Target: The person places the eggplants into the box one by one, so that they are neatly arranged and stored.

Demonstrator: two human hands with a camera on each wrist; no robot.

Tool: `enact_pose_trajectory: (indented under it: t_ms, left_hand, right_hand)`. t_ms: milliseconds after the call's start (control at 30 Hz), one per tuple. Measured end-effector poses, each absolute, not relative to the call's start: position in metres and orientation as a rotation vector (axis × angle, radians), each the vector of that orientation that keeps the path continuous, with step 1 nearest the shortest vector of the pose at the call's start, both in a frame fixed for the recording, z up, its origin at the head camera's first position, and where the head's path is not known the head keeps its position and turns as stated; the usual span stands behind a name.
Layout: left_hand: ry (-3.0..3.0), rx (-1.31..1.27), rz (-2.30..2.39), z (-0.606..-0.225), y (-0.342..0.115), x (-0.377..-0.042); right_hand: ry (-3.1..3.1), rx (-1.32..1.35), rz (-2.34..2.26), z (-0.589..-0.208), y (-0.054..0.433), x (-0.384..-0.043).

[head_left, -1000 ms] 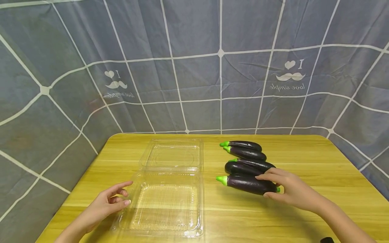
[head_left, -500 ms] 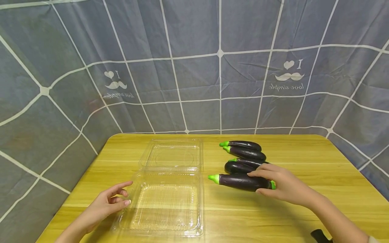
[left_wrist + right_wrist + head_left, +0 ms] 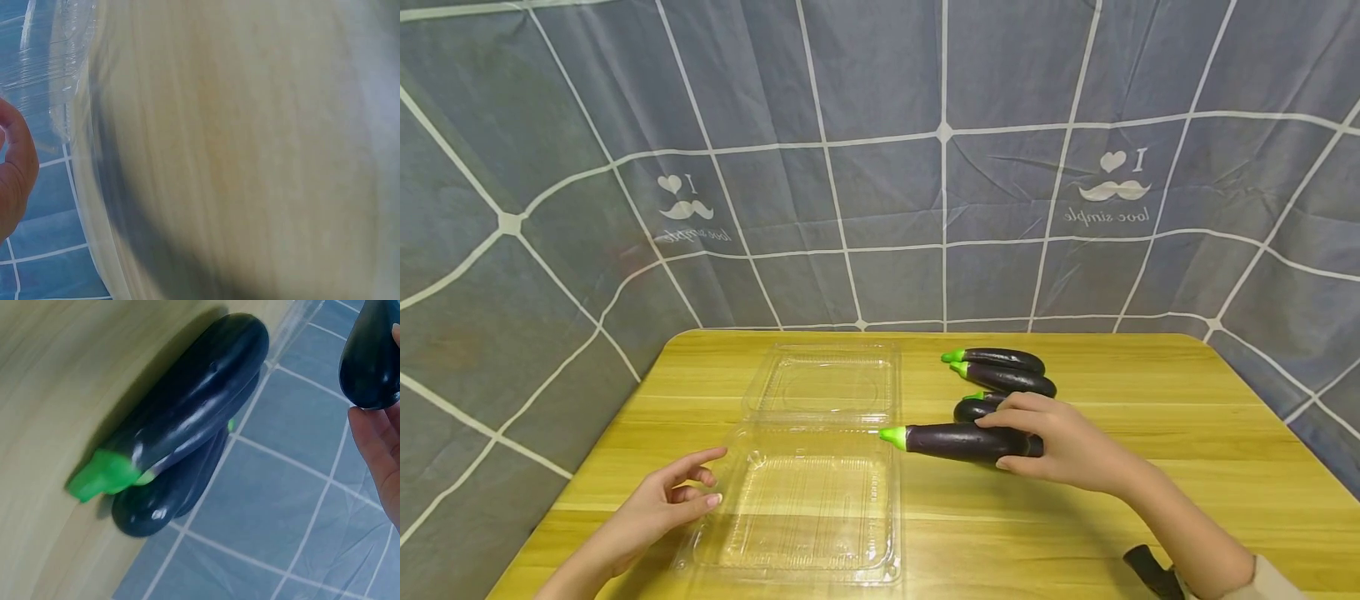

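Note:
My right hand [image 3: 1060,442] grips an eggplant [image 3: 943,442] near its right end, thumb on the near side and fingers over the top. Its green stem points left, close to the right rim of a clear plastic clamshell container [image 3: 812,517], which lies unfolded. In the right wrist view the held eggplant [image 3: 369,362] shows at the upper right, partly cut off by the frame. Beside the container's left edge, my left hand [image 3: 655,508] has its fingers loosely bent and holds nothing. Only part of the left hand [image 3: 15,169] appears in the left wrist view.
Several more eggplants [image 3: 1007,379] lie close together at the back right, some partly hidden behind my right hand. The container's lid half [image 3: 827,385] lies on the wooden table [image 3: 1150,375] toward the back. A grey gridded curtain [image 3: 887,192] surrounds the table's back and sides.
My right hand has moved left with the eggplant, away from the others, and its stem now reaches the container's right rim. The left hand and the container have stayed put.

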State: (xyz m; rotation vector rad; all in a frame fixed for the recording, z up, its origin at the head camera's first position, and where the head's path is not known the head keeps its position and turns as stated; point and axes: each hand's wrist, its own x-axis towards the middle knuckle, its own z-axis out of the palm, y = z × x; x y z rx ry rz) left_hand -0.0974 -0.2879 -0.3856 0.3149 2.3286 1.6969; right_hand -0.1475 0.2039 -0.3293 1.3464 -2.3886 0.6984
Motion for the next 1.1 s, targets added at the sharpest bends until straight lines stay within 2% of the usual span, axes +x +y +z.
enact_pose_trajectory:
  t_ms: [1100]
  left_hand:
    - [2.324, 0.353, 1.711, -0.388, -0.291, -0.098]
  right_hand:
    - [-2.367, 1.483, 0.968, -0.336, 0.117, -0.164]
